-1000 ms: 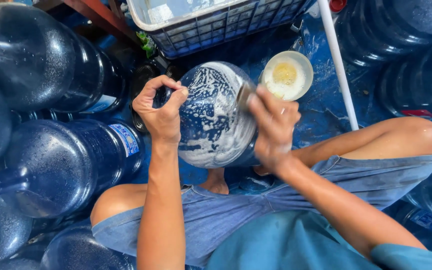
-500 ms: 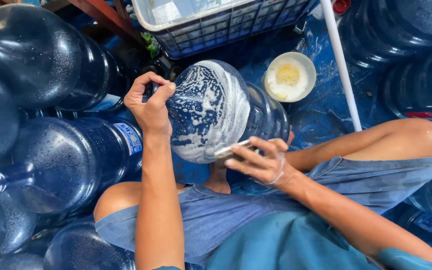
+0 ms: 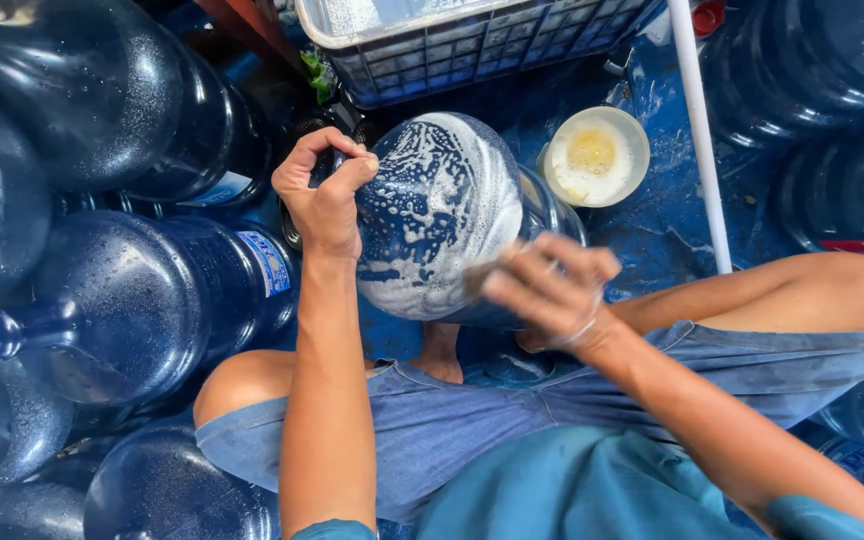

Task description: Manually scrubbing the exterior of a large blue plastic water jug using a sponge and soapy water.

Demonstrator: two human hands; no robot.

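The left hand (image 3: 324, 195) still grips the soapy water jug (image 3: 437, 215) between the knees, while the blurred right hand (image 3: 550, 290), fingers closed on a scrubber, has swept back up

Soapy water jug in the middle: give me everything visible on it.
The soapy jug is a large, dark blue, see-through plastic water bottle, lying tilted with its rounded base toward the camera. White foam streaks and patches cover the base and upper side. Its neck is hidden. The left hand grips its left edge; the right hand, blurred, is at its lower right side with something pale I cannot identify. It sits between the person's knees, above the wet blue floor.
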